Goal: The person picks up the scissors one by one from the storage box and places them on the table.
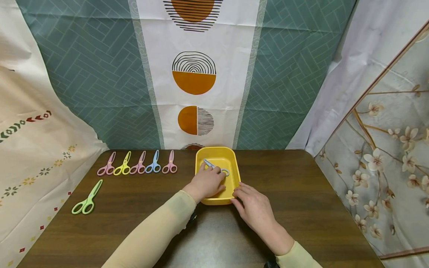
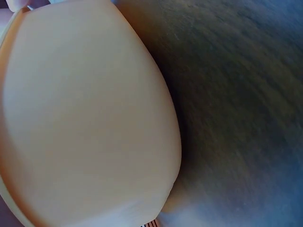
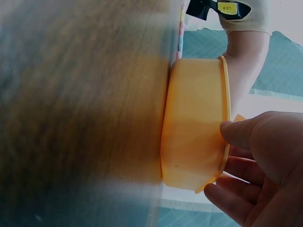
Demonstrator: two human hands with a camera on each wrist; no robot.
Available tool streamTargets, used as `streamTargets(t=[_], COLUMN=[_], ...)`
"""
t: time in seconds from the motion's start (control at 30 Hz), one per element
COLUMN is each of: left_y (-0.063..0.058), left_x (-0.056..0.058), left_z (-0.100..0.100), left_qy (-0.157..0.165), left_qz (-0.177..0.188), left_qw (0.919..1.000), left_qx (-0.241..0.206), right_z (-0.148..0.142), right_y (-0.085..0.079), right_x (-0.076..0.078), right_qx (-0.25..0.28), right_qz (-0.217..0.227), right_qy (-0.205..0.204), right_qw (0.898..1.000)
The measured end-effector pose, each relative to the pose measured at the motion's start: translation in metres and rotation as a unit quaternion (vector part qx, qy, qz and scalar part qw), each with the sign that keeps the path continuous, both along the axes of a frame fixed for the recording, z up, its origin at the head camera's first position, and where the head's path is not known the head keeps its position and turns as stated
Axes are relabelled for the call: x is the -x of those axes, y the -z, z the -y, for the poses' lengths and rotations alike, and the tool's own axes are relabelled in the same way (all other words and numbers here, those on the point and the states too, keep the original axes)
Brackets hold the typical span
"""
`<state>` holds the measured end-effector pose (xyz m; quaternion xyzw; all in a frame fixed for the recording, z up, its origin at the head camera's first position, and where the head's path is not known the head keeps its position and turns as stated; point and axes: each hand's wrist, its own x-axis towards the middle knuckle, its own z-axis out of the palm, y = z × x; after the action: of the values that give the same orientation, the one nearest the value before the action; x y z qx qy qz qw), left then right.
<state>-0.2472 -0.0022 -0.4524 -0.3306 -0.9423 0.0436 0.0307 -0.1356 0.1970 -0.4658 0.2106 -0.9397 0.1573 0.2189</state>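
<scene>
A yellow plastic bin (image 1: 218, 202) stands at the middle of the table. Inside it, blue-handled scissors (image 1: 225, 172) show past the fingertips of my left hand (image 1: 209, 181). That hand reaches in over the near left wall, its fingers over the scissors and its thumb spread apart from them. My right hand (image 1: 254, 204) grips the bin's near right corner, fingers along the right wall and thumb at the front. In the right wrist view the thumb of the right hand (image 3: 270, 165) touches the bin's rim. The bin wall (image 2: 94, 113) fills much of the left wrist view.
Along the table's far left edge lies a row of small scissors: pink (image 1: 106, 167), yellow (image 1: 124, 166), pink (image 1: 139, 166), blue (image 1: 153, 165) and pink (image 1: 170, 165). Larger green scissors (image 1: 88, 201) lie nearer on the left. Patterned cloth (image 1: 281, 74) hangs behind the table (image 1: 285, 175).
</scene>
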Motion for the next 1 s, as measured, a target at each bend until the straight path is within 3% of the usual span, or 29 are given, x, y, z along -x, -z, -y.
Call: streamTargets(t=[0.3, 0.73, 1.0], left_y=[-0.0022, -0.0001, -0.0006], left_x=[-0.0029, -0.0022, -0.0033], left_z=[0.0002, 0.0013, 0.0013], left_qy=[0.003, 0.001, 0.017], left_qz=[-0.002, 0.03, 0.025], left_qw=[1.0, 0.9994, 0.9995], left_qx=[-0.009, -0.019, -0.004], right_z=[0.0005, 0.0005, 0.0004], right_y=[-0.0007, 0.0, 0.0009], right_x=[-0.0006, -0.0005, 0.0004], right_qx=[-0.002, -0.003, -0.003], right_qz=[-0.002, -0.009, -0.009], right_qy=[0.0, -0.001, 0.0], right_qw=[1.0, 1.0, 1.0])
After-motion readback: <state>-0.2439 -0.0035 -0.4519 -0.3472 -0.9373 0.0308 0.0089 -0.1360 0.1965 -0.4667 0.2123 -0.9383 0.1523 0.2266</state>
